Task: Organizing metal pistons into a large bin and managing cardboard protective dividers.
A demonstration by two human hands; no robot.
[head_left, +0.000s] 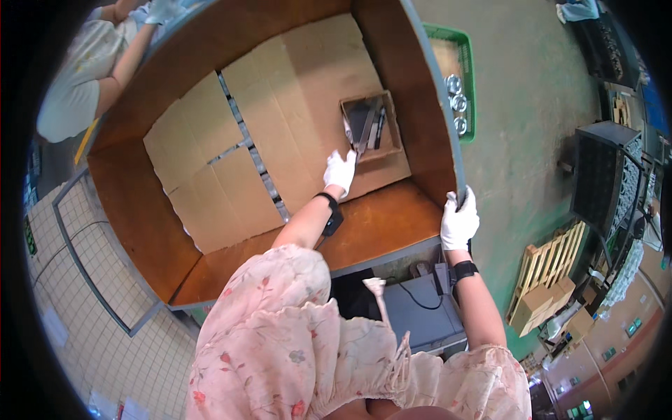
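Observation:
My left hand (339,173), in a white glove, reaches inside a large brown-walled bin (371,217). Its fingers close at the near end of a dark long tool (362,133), whose exact kind I cannot make out. That tool leans over the near edge of a small cardboard box (392,133) holding several dark and light slim items. Also gloved in white, my right hand (460,218) grips the bin's grey rim at the near right corner, fingers wrapped over it.
Flattened cardboard sheets (280,91) line the bin floor, with gaps between them. Outside the right wall stands a green crate (467,84) with shiny round metal parts (458,103). Another person's gloved hand (164,10) is at the far left. A wooden pallet (553,255) stands at right.

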